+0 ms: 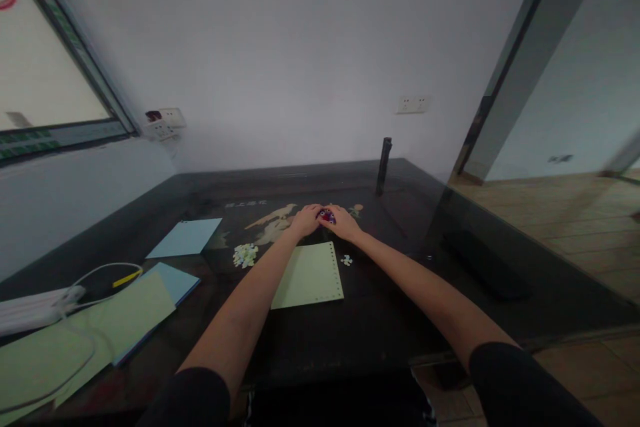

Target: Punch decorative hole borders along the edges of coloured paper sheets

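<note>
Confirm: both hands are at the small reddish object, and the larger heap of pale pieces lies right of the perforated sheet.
Wrong side: the head view shows the larger heap left of the perforated sheet. The left hand and right hand are at the small reddish object.

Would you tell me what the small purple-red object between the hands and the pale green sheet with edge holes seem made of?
Small purple-red object: possibly plastic; pale spots may be highlights, but too small to be sure. Pale green sheet: likely matt paper, thin, flat, with edge holes.
</note>
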{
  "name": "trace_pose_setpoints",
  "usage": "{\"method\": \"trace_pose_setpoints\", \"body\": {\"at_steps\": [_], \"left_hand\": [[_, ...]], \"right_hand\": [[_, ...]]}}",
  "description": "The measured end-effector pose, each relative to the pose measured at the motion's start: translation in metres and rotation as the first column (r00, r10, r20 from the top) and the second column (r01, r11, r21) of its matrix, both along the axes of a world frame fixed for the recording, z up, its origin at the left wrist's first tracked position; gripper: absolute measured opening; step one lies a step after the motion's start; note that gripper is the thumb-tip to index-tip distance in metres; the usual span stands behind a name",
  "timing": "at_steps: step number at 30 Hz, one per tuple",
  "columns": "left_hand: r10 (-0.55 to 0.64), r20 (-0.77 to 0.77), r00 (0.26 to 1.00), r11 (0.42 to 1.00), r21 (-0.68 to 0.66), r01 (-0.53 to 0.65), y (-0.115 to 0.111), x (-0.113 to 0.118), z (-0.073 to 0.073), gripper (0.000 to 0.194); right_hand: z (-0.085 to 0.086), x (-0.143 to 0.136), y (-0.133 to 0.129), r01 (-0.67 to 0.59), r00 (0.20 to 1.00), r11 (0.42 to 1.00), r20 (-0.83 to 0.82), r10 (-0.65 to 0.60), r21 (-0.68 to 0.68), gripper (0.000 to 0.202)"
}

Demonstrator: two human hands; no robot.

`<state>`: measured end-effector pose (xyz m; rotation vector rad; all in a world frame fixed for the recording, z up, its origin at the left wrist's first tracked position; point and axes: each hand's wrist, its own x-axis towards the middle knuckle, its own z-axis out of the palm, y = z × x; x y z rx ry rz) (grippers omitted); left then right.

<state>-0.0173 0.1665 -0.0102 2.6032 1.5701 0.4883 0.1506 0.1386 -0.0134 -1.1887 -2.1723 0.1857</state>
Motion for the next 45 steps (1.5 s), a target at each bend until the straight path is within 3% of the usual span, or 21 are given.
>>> {"method": "trace_pose_setpoints", "body": {"at_steps": [3,10,18,26,32,36,40,43,45], "left_hand": [[-0.020,0.008,1.000,0.999,0.034,0.019,0.000,-0.003,0.001,0.038],[-0.063,-0.020,0.998,0.993,0.100,0.065,-0.007,-0.017,0.001,0.037],[-0.032,0.016,0.999,0.991,0.131,0.030,-0.012,-0.014,-0.001,0.036],[-0.095,0.116,0.989,0.992,0.094,0.084,-0.022,-0.018,0.001,0.032],[-0.079,0.154,0.985,0.986,0.160,0.054,-0.029,-0.017,0.004,0.034],[-0.075,0.204,0.976,0.966,0.256,0.020,-0.034,-0.018,0.016,0.035],[-0.176,0.288,0.941,0.925,0.377,0.058,-0.066,-0.017,0.042,0.029],[-0.367,0.271,0.890,0.864,0.454,0.219,-0.123,-0.013,0.058,0.022],[-0.511,0.205,0.835,0.799,0.472,0.373,-0.169,-0.010,0.059,0.018]], "right_hand": [[0.000,0.005,0.003,0.010,1.000,0.999,0.001,-0.010,-0.039,0.050],[-0.007,0.013,0.010,-0.140,0.988,0.990,0.065,0.139,0.012,0.055],[-0.007,0.009,0.006,-0.075,0.993,0.997,0.093,0.073,0.015,0.063],[-0.010,0.009,0.002,-0.087,0.991,0.996,0.100,0.086,0.006,0.069],[-0.008,0.009,0.002,-0.106,0.992,0.994,0.064,0.105,0.012,0.067],[-0.003,0.015,-0.002,-0.107,0.994,0.993,0.023,0.106,0.056,0.059],[0.014,0.027,-0.027,-0.147,0.987,0.977,-0.045,0.156,0.157,0.045],[0.032,0.034,-0.069,-0.241,0.961,0.944,-0.081,0.264,0.224,0.029],[0.039,0.037,-0.106,-0.385,0.916,0.886,-0.013,0.402,0.257,0.018]]}}
